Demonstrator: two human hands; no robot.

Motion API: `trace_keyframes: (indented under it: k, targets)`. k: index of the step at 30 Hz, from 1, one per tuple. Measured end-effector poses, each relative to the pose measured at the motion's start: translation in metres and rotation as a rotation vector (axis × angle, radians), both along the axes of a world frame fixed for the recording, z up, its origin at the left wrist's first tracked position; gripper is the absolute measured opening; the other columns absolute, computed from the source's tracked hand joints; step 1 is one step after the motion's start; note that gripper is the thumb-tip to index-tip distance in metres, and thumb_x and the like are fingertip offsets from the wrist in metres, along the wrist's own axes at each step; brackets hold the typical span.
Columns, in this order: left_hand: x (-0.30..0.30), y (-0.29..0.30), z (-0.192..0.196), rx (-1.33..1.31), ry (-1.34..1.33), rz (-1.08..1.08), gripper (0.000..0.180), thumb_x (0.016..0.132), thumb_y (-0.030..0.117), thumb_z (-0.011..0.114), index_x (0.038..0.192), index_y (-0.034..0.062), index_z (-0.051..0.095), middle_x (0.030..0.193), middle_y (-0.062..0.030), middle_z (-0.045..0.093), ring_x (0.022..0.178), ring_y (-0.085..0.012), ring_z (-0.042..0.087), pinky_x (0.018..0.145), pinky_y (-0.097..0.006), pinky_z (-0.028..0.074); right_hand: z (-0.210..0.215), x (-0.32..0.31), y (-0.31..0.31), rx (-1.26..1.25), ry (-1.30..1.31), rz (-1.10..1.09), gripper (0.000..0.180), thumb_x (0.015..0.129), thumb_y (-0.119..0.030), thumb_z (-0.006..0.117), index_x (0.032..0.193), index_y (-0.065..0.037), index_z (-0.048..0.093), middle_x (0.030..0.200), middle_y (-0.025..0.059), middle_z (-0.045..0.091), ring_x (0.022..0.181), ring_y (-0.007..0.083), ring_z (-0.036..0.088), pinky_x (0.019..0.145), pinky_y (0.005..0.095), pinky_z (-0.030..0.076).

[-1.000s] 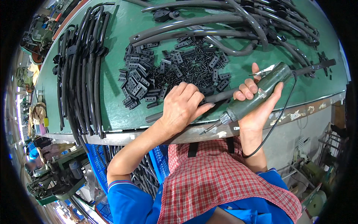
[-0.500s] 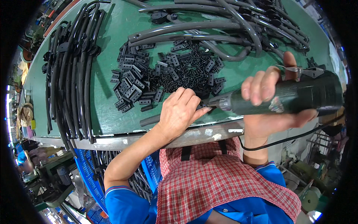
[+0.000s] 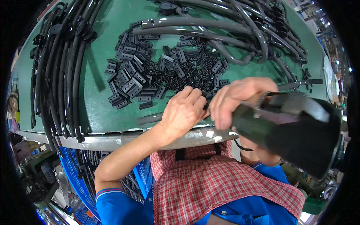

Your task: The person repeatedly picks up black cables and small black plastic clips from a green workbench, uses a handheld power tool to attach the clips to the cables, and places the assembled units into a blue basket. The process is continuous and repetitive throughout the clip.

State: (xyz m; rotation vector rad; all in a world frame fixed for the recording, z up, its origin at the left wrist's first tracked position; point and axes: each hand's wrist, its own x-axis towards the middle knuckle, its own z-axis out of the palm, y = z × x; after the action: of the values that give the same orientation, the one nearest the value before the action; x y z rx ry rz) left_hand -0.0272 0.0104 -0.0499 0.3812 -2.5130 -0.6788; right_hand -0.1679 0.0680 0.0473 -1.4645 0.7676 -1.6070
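At the near table edge, my left hand (image 3: 183,112) is closed over a dark grey metal tube (image 3: 150,118), whose end sticks out to the left of it. Its fingertips are bunched together, and any small part under them is hidden. My right hand (image 3: 240,97) wraps around a thick dark electric screwdriver (image 3: 300,127), smeared by motion. The tool's front end is covered by my right fingers, close beside my left fingertips. Just beyond both hands lie a heap of small black screws (image 3: 195,69) and a pile of black slotted blocks (image 3: 129,77).
Bent grey tubes with black fittings (image 3: 210,26) are stacked at the far right of the green table (image 3: 103,108). A bundle of similar tubes (image 3: 63,75) lies along the left side, overhanging the edge. Below stands a blue crate (image 3: 77,176) holding more tubes.
The screwdriver has swung from nearly level to slanting, its rear end lower and nearer me. My right fingers have moved left toward my left hand, which stays at the tube. The view has shifted slightly.
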Motion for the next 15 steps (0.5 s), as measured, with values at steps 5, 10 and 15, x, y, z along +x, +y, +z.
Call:
trace_keyframes:
  k: [5, 10, 15]
  targets:
    - [-0.003, -0.001, 0.0, -0.017, 0.059, -0.001, 0.028, 0.069, 0.023, 0.075, 0.076, 0.0024, 0.058, 0.077, -0.0087, 0.053, 0.075, -0.0262, 0.054, 0.065, -0.036, 0.049, -0.011, -0.019, 0.001, 0.025, -0.597, -0.167, 0.077, 0.084, -0.059, 0.059, 0.13, 0.001, 0.042, 0.065, 0.0032, 0.048, 0.05, 0.0152, 0.047, 0.049, 0.0338, 0.041]
    - [-0.002, -0.003, 0.01, 0.025, -0.031, 0.008, 0.036, 0.066, 0.028, 0.079, 0.083, 0.0013, 0.062, 0.08, -0.0105, 0.057, 0.076, -0.0276, 0.056, 0.063, -0.038, 0.048, -0.034, -0.032, 0.055, 0.054, -0.69, -0.353, 0.087, 0.081, -0.073, 0.05, 0.134, -0.004, 0.041, 0.074, 0.0065, 0.056, 0.053, 0.0144, 0.052, 0.05, 0.0312, 0.043]
    - [0.017, -0.032, 0.026, 0.347, 0.062, 0.05, 0.029, 0.075, 0.015, 0.07, 0.101, 0.0022, 0.067, 0.094, -0.0107, 0.064, 0.084, -0.0238, 0.06, 0.072, -0.036, 0.049, -0.054, -0.03, 0.065, 0.527, -0.779, -0.581, 0.069, 0.092, -0.062, 0.041, 0.129, -0.004, 0.043, 0.093, 0.0184, 0.064, 0.055, 0.0154, 0.057, 0.053, 0.0297, 0.048]
